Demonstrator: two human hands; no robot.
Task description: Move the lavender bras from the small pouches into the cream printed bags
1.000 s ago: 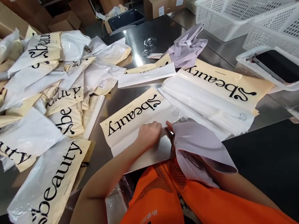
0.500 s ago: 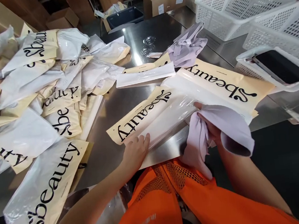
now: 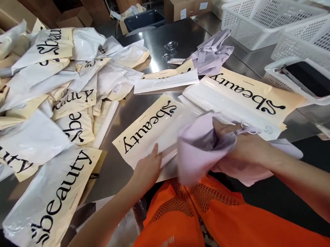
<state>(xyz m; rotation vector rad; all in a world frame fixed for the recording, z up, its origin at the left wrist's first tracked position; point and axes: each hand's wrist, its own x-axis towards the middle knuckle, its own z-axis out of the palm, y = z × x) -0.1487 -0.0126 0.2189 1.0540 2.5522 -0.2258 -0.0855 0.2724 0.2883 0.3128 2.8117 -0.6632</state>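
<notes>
A bag (image 3: 150, 121) with a cream "beauty" band and clear plastic lies slantwise on the metal table. My left hand (image 3: 147, 166) rests on its near edge, index finger stretched out over the plastic and the other fingers partly hidden. My right hand (image 3: 238, 143) is closed on a crumpled lilac garment (image 3: 199, 143), which hangs over the bag's right end and my lap, blurred on its left side. White strings and a small label show by the fingers. More printed bags (image 3: 247, 91) lie just beyond that hand.
A heap of filled bags (image 3: 60, 79) covers the left side. Another lilac garment (image 3: 213, 51) lies at the back beside a folded bag (image 3: 166, 81). White perforated baskets (image 3: 263, 22) and a phone (image 3: 310, 78) are on the right. Cardboard boxes (image 3: 186, 3) and a dark bin (image 3: 144, 20) stand behind.
My right hand has swung the lilac garment left, over the bag, and its cloth has spread wider. My left hand stays at the bag's near edge, with its index finger now pointing out.
</notes>
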